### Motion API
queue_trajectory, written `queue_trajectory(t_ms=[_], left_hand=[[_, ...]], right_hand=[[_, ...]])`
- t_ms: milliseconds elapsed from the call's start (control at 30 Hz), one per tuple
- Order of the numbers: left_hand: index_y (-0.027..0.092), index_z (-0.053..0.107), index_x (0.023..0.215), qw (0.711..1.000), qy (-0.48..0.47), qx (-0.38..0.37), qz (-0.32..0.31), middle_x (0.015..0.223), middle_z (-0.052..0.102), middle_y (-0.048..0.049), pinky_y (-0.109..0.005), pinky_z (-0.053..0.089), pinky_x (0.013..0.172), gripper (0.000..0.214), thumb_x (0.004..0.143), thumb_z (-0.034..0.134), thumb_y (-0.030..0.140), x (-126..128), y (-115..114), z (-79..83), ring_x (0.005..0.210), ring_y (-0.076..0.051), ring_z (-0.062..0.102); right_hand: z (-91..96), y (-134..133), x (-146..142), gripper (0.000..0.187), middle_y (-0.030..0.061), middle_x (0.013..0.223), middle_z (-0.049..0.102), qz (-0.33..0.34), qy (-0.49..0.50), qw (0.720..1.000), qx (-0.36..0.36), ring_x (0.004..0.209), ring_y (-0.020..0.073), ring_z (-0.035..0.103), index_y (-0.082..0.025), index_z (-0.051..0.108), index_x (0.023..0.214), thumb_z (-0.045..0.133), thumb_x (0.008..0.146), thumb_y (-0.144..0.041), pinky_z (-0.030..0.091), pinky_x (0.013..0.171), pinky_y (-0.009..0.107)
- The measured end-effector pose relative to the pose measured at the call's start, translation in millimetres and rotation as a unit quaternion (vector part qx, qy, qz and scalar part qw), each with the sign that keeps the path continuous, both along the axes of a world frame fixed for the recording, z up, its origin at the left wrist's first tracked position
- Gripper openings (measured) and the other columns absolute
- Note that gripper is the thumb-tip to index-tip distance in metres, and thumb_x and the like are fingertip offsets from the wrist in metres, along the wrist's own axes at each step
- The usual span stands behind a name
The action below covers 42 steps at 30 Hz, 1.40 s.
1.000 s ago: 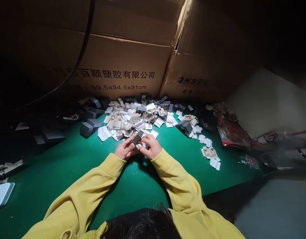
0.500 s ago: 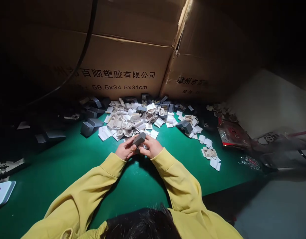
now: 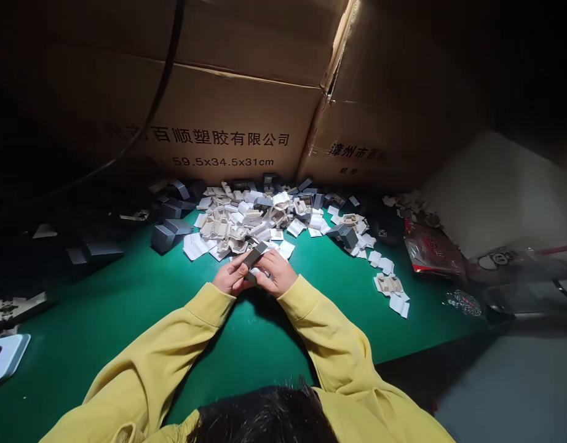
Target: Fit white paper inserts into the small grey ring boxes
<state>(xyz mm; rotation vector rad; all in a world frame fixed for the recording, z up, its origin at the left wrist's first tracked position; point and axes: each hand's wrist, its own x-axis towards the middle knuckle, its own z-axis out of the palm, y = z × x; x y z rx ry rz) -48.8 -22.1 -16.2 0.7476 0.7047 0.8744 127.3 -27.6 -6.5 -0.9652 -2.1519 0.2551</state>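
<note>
A small dark grey box (image 3: 255, 253) is held in front of me, low over the green table. My left hand (image 3: 231, 275) is closed around its left side, thumb on the near face. My right hand (image 3: 275, 273) has its fingers at the box's right side and opening, closed on it, with the fingertips partly hidden. Something pale shows between the hands, too small to make out. Just beyond them spreads a heap of folded white and grey paper inserts (image 3: 223, 229), with several grey boxes mixed in.
Large cardboard cartons (image 3: 210, 111) stand behind the heap. Open grey boxes (image 3: 170, 232) lie at the left, and paper pieces (image 3: 390, 286) trail off to the right. A red packet (image 3: 433, 249) sits at the right, a white device (image 3: 9, 357) at the left edge. A black cable (image 3: 161, 92) hangs on the left.
The grey box has tilted and shifted slightly left in my hands, showing its opening more. My right fingers have moved to its right side. The view has shifted a little.
</note>
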Motion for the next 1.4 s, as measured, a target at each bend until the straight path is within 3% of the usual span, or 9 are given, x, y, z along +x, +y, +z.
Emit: queue_trajectory(t_ms=[133, 367, 500, 633, 733, 867, 1200, 1400], left_hand=[[0.018, 0.058, 0.137, 1.000, -0.019, -0.011, 0.011, 0.128, 0.065, -0.0157, -0.038, 0.060, 0.081, 0.078, 0.069, 0.082, 0.047, 1, 0, 4.3, 0.110, -0.032, 0.065], [0.013, 0.066, 0.110, 0.996, -0.058, -0.043, 0.048, 0.096, 0.073, -0.0097, -0.025, 0.055, 0.058, 0.049, 0.073, 0.082, 0.041, 1, 1, 8.0, 0.080, -0.020, 0.069], [0.013, 0.068, 0.102, 0.992, -0.084, -0.070, 0.063, 0.095, 0.073, -0.0094, -0.026, 0.057, 0.062, 0.037, 0.078, 0.078, 0.039, 0, 2, 7.4, 0.080, -0.019, 0.069], [0.010, 0.067, 0.103, 0.990, -0.084, -0.078, 0.083, 0.094, 0.073, -0.0109, -0.027, 0.059, 0.071, 0.040, 0.077, 0.079, 0.039, 2, 3, 6.9, 0.085, -0.020, 0.070], [0.008, 0.068, 0.102, 0.989, -0.086, -0.072, 0.095, 0.097, 0.074, -0.0131, -0.030, 0.059, 0.082, 0.047, 0.072, 0.083, 0.042, 4, 3, 8.2, 0.096, -0.024, 0.070], [0.009, 0.070, 0.098, 0.989, -0.094, -0.062, 0.097, 0.096, 0.075, -0.0126, -0.033, 0.058, 0.088, 0.051, 0.067, 0.085, 0.047, 6, 2, 10.2, 0.101, -0.026, 0.070], [0.009, 0.069, 0.101, 0.991, -0.089, -0.050, 0.084, 0.102, 0.074, -0.0129, -0.035, 0.057, 0.092, 0.050, 0.070, 0.083, 0.046, 2, 2, 8.1, 0.104, -0.027, 0.069], [0.012, 0.068, 0.113, 0.992, -0.105, -0.050, 0.056, 0.111, 0.072, -0.0127, -0.037, 0.055, 0.095, 0.057, 0.072, 0.081, 0.049, 0, 2, 5.8, 0.119, -0.031, 0.061]], right_hand=[[-2.5, -3, -2, 0.023, 0.0081, 0.089, 0.070, -0.026, 0.010, 0.999, 0.035, 0.089, 0.0217, 0.062, -0.019, 0.066, 0.100, 0.048, 0.096, -0.033, 0.056, 0.083, 0.038], [-1.3, -8, -3, 0.043, 0.0150, 0.104, 0.071, -0.003, -0.006, 0.998, 0.055, 0.103, 0.0252, 0.066, -0.016, 0.065, 0.113, 0.063, 0.089, -0.052, 0.056, 0.094, 0.041], [-6.4, -11, -6, 0.044, 0.0177, 0.125, 0.066, -0.039, -0.009, 0.999, 0.022, 0.118, 0.0252, 0.063, -0.017, 0.064, 0.125, 0.064, 0.090, -0.045, 0.055, 0.101, 0.039], [-11.6, -13, -10, 0.030, 0.0143, 0.119, 0.070, -0.083, -0.005, 0.997, -0.001, 0.117, 0.0251, 0.065, -0.021, 0.068, 0.121, 0.058, 0.094, -0.027, 0.052, 0.106, 0.043], [-12.9, -13, -12, 0.026, 0.0129, 0.112, 0.073, -0.090, 0.002, 0.996, 0.016, 0.116, 0.0251, 0.066, -0.021, 0.071, 0.115, 0.054, 0.096, -0.028, 0.049, 0.108, 0.048], [-12.2, -13, -14, 0.028, 0.0127, 0.107, 0.075, -0.093, 0.019, 0.994, 0.053, 0.109, 0.0238, 0.069, -0.020, 0.072, 0.110, 0.049, 0.098, -0.030, 0.055, 0.102, 0.044], [-11.5, -13, -15, 0.027, 0.0128, 0.109, 0.073, -0.084, 0.024, 0.995, 0.039, 0.110, 0.0243, 0.067, -0.021, 0.069, 0.113, 0.049, 0.096, -0.029, 0.053, 0.102, 0.045], [-11.4, -12, -5, 0.030, 0.0129, 0.112, 0.071, -0.110, 0.018, 0.992, 0.050, 0.118, 0.0294, 0.062, -0.021, 0.068, 0.115, 0.053, 0.091, -0.028, 0.049, 0.103, 0.052]])
